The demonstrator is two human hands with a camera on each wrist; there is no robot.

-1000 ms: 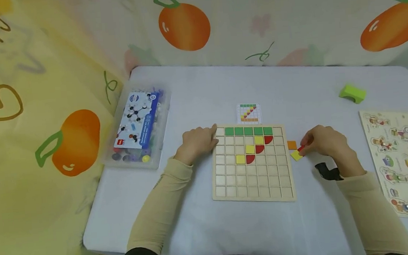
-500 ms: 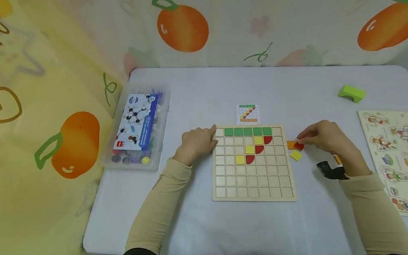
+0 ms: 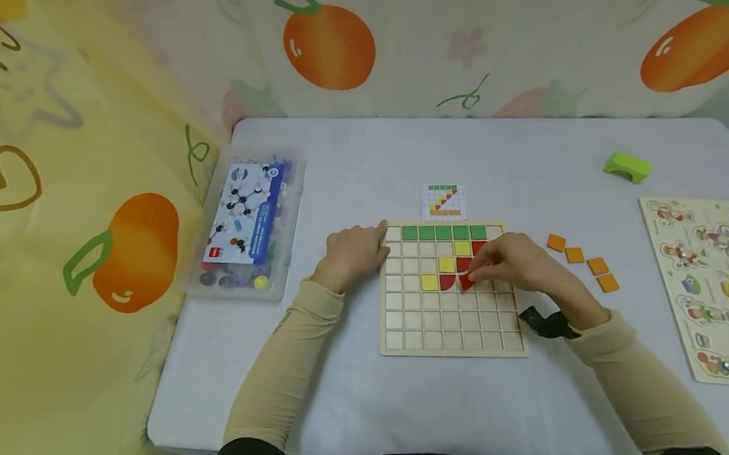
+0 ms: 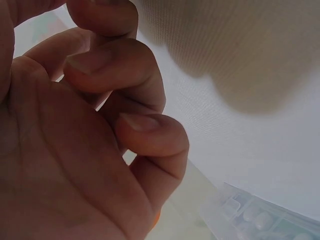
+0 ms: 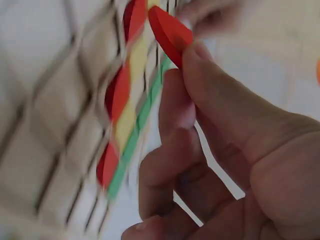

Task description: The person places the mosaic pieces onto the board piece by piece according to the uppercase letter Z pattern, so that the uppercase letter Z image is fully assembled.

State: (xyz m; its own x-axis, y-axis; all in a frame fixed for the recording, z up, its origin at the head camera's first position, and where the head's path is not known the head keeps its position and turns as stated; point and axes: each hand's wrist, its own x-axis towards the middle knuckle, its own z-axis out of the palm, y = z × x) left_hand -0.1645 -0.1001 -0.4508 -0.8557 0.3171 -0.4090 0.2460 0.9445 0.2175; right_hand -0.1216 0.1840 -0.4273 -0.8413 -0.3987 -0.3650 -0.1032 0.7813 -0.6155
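Observation:
A square wooden grid board [image 3: 442, 340] lies on the white table, with a row of green tiles [image 3: 444, 234] along its top. Below, yellow square tiles [image 3: 430, 284] and red quarter-round tiles [image 3: 447, 282] step down diagonally to the left. My left hand [image 3: 354, 254] rests at the board's upper left corner, index finger and thumb at its edge; in the left wrist view its other fingers curl around nothing. Over the board's middle my right hand [image 3: 517, 265] pinches another red quarter-round tile [image 5: 169, 32] between thumb and index finger, and partly covers the board's right side.
A small pattern card [image 3: 444, 201] lies just behind the board. Several orange square tiles [image 3: 574, 255] are scattered to its right. A clear box of molecule-model parts [image 3: 246, 216] stands left; a green arch block [image 3: 628, 167] and wooden picture puzzle [image 3: 721, 290] sit right.
My right hand, holding the red tile, has moved left from the loose tiles to over the board. Several orange tiles have come into view. My left hand has stayed at the corner.

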